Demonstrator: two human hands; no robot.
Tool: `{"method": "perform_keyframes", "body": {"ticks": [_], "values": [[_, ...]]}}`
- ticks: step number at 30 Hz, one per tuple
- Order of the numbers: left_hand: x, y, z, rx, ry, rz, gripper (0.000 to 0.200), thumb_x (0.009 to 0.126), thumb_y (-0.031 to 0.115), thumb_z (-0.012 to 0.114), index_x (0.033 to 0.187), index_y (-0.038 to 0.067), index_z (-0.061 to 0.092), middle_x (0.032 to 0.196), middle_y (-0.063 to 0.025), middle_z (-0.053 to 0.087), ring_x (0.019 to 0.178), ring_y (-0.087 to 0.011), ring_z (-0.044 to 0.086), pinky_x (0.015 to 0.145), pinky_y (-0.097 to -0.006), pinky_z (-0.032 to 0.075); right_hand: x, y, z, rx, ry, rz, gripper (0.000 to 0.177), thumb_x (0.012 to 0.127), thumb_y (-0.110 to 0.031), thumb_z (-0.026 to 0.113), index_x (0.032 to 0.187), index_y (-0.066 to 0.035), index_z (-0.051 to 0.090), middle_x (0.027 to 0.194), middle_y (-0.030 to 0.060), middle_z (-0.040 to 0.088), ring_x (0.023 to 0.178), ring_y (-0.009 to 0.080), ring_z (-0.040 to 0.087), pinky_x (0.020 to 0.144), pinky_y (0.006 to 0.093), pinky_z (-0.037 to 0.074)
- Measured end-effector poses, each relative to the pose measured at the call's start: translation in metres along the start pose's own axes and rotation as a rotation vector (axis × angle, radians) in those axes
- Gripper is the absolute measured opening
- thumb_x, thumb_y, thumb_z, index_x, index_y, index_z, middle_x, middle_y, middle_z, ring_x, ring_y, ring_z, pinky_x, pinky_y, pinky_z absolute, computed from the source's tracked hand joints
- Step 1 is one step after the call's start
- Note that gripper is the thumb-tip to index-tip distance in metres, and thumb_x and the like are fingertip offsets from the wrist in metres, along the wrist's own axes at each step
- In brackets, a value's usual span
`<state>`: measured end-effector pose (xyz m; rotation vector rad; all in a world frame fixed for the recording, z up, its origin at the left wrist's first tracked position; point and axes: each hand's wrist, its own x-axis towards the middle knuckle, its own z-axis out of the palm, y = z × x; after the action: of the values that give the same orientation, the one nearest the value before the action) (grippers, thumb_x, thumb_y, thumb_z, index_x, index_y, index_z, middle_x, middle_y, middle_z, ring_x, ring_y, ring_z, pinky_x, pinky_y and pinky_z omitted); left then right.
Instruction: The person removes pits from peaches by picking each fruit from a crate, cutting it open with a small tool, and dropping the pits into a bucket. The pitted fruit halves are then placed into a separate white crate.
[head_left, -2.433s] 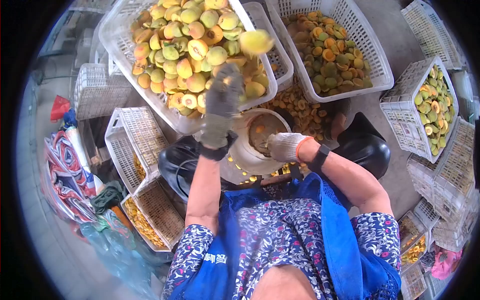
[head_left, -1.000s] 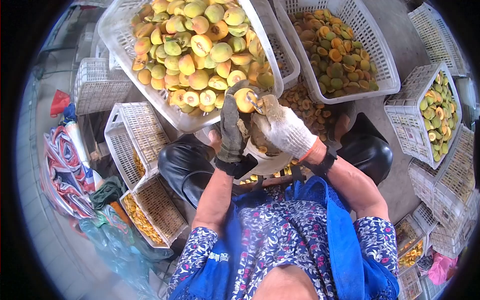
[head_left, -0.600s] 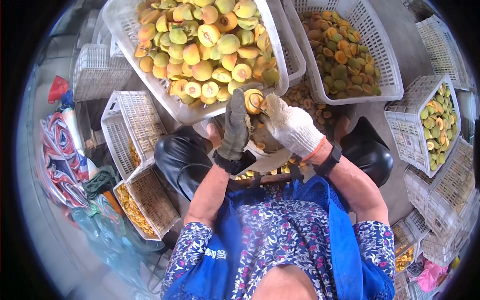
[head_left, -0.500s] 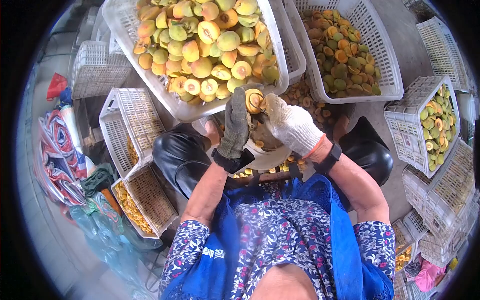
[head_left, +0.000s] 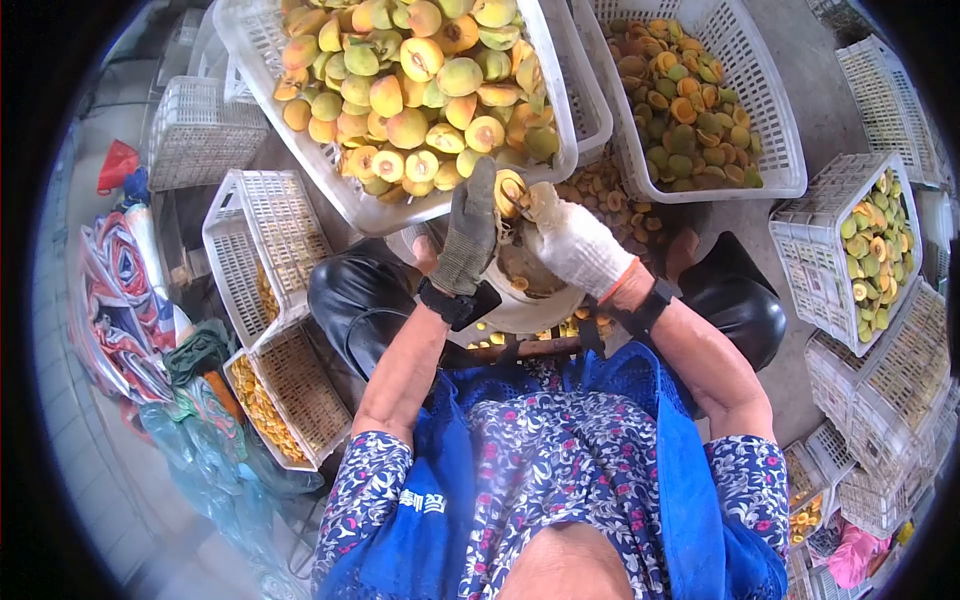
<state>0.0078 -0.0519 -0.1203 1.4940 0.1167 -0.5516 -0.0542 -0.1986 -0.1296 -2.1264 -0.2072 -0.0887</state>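
Note:
My left hand (head_left: pixel 468 235), in a dark grey glove, grips a halved peach (head_left: pixel 509 188) with its cut face up. My right hand (head_left: pixel 578 243), in a whitish knit glove, is closed close beside the fruit. A thin dark edge shows between its fingertips and the cut face; what it belongs to is hidden by the glove. Just beyond both hands stands a white crate (head_left: pixel 362 212) heaped with cut peaches (head_left: pixel 408 128). Beneath the hands, between my knees, is a pale round tub (head_left: pixel 535 316), partly covered by the gloves.
Another white crate (head_left: pixel 783 187) at the back right holds peach halves (head_left: pixel 683 105). Peach pieces (head_left: pixel 607 195) lie between the crates. Crates with orange slices (head_left: pixel 268 415) stand at left, beside plastic sheeting (head_left: pixel 205 480). A tilted crate (head_left: pixel 803 230) of fruit and stacked crates (head_left: pixel 880 385) line the right.
Both hands stay together at the peach half, with only a slight shift. My right wrist has turned a little and its fingers sit slightly lower. The view has moved slightly.

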Motion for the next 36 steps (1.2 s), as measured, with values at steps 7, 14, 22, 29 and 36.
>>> {"method": "perform_keyframes", "body": {"ticks": [7, 14, 22, 29, 36], "values": [[0.011, -0.048, -0.022, 0.313, 0.179, 0.281, 0.046, 0.100, 0.044, 0.039, 0.099, 0.002, 0.058, 0.086, -0.0052, 0.061, 0.072, -0.0119, 0.060, 0.059, -0.0235, 0.049, -0.003, 0.006, 0.007, -0.428, 0.000, -0.428, 0.016, 0.085, -0.012, 0.056, 0.093, 0.001, 0.057, 0.079, 0.0182, 0.060, 0.067, 0.0354, 0.059, 0.061, 0.0417, 0.049], [0.012, -0.041, -0.054, 0.558, -0.242, 0.262, 0.044, 0.101, 0.039, 0.040, 0.110, -0.001, 0.057, 0.092, -0.0065, 0.061, 0.082, -0.0168, 0.061, 0.070, -0.0263, 0.050, 0.001, -0.002, -0.006, 0.090, -0.225, 0.004, 0.024, 0.085, -0.016, 0.058, 0.101, 0.001, 0.054, 0.081, 0.0231, 0.062, 0.077, 0.0426, 0.061, 0.064, 0.0468, 0.049], [-0.017, -0.007, 0.010, 0.343, 0.109, 0.569, 0.045, 0.102, 0.035, 0.033, 0.110, -0.002, 0.058, 0.099, -0.0092, 0.063, 0.085, -0.0165, 0.059, 0.079, -0.0300, 0.048, 0.009, -0.023, -0.025, 0.264, -0.282, 0.203, 0.027, 0.089, -0.021, 0.051, 0.104, 0.000, 0.060, 0.095, 0.0233, 0.064, 0.084, 0.0367, 0.061, 0.074, 0.0408, 0.049], [-0.018, 0.009, 0.008, 0.130, 0.005, 0.440, 0.044, 0.101, 0.035, 0.040, 0.090, -0.001, 0.064, 0.083, -0.0094, 0.067, 0.075, -0.0161, 0.062, 0.072, -0.0292, 0.051, 0.006, 0.000, -0.028, 0.658, -0.512, 0.251, 0.031, 0.090, -0.023, 0.053, 0.102, 0.004, 0.062, 0.092, 0.0177, 0.065, 0.078, 0.0241, 0.062, 0.071, 0.0358, 0.049], [-0.009, 0.009, -0.010, 0.138, -0.252, 0.400, 0.045, 0.098, 0.038, 0.045, 0.085, -0.002, 0.062, 0.085, -0.0128, 0.063, 0.080, -0.0222, 0.063, 0.076, -0.0356, 0.052, 0.010, -0.035, -0.032, 0.462, -0.620, 0.254, 0.033, 0.089, -0.024, 0.055, 0.109, 0.001, 0.061, 0.083, 0.0149, 0.063, 0.075, 0.0245, 0.062, 0.070, 0.0350, 0.050]]}}
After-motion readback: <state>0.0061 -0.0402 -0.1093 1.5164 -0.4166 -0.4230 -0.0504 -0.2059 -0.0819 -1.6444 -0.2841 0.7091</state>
